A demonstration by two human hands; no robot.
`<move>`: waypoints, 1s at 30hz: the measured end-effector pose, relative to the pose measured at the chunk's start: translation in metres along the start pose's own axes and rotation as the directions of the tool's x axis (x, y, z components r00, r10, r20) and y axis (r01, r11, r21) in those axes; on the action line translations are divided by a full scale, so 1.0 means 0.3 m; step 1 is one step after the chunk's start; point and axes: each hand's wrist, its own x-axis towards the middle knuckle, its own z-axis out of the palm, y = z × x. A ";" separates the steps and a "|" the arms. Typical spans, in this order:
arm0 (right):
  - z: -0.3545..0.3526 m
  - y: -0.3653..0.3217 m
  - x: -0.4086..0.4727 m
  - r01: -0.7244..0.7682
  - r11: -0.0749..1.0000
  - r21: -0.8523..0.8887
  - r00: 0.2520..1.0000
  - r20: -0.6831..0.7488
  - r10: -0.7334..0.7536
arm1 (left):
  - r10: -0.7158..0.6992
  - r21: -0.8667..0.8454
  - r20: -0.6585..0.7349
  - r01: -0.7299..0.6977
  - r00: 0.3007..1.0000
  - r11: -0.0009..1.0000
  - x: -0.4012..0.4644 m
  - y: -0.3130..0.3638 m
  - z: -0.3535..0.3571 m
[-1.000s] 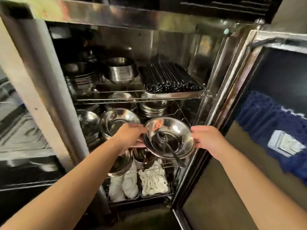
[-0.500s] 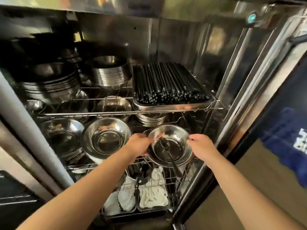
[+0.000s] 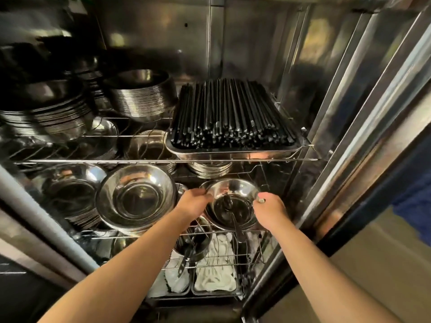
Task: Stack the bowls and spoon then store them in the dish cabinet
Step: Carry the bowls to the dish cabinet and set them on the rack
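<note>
**Two hands hold a steel bowl at the middle rack of the cabinet**

Two bare hands grip one steel bowl point(image 3: 233, 201) by its rim, at the right side of the middle wire rack point(image 3: 140, 237) inside the dish cabinet point(image 3: 256, 43). The left hand point(image 3: 194, 201) has its fingers point(image 3: 205, 194) clamped over the bowl's left edge; the right hand point(image 3: 270, 207) has its fingers point(image 3: 261, 198) clamped on the right edge. Whether the bowl rests on the rack or hangs just above it cannot be told. More than one bowl may be nested here, but the rims are too blurred to count.

A dark spoon point(image 3: 233, 217) lies inside the bowl, its head near the middle and its handle running toward the camera, out over the near rim.

Just to the left on the same rack sits a larger steel bowl point(image 3: 136, 198) atop a stack, and farther left another stack of bowls point(image 3: 70, 192). Behind the held bowl, a low pile of steel dishes point(image 3: 210, 169) sits under the upper rack.

On the upper rack, a metal tray point(image 3: 233, 153) is heaped with black chopsticks point(image 3: 231, 113). Left of it stand tall stacks of steel plates point(image 3: 142, 99) and a further blurred stack point(image 3: 46, 115) at the far left.

Below the middle rack, white cloths point(image 3: 214, 271) lie in trays, with a dark pot and tongs point(image 3: 186, 257) beside them. The cabinet door point(image 3: 373, 159) stands open on the right.
</note>
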 end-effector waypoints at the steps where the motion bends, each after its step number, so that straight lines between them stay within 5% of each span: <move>1: 0.007 0.002 0.007 0.000 1.000 0.007 1.000 -0.002 0.000 | -0.003 -0.009 -0.007 0.003 1.000 1.000 0.008 -0.006 0.003; 7: 0.030 -0.001 0.031 0.012 1.000 0.004 1.000 -0.008 -0.012 | 0.029 -0.037 0.008 -0.029 1.000 0.999 0.046 -0.038 0.009; 12: 0.039 -0.005 0.037 0.031 0.996 -0.088 0.999 -0.016 -0.032 | 0.088 -0.310 0.170 -0.031 0.981 0.950 0.042 -0.082 -0.048; 14: 0.049 -0.013 0.026 0.045 0.990 -0.136 0.998 -0.034 -0.050 | 0.122 -0.298 0.190 -0.061 0.974 0.953 0.014 -0.109 -0.075; 20: 0.103 -0.069 -0.015 0.205 0.947 -0.245 0.973 -0.057 -0.225 | 0.232 0.230 0.213 -0.279 0.949 0.932 -0.130 -0.187 -0.176; 25: 0.169 -0.106 -0.041 0.296 0.917 -0.267 0.953 0.024 -0.301 | 0.394 0.600 0.279 -0.480 0.875 0.640 -0.192 -0.287 -0.274; 30: 0.223 -0.122 -0.060 0.290 0.897 -0.333 0.956 0.065 -0.285 | 0.511 0.720 0.325 -0.559 0.796 0.412 -0.217 -0.374 -0.333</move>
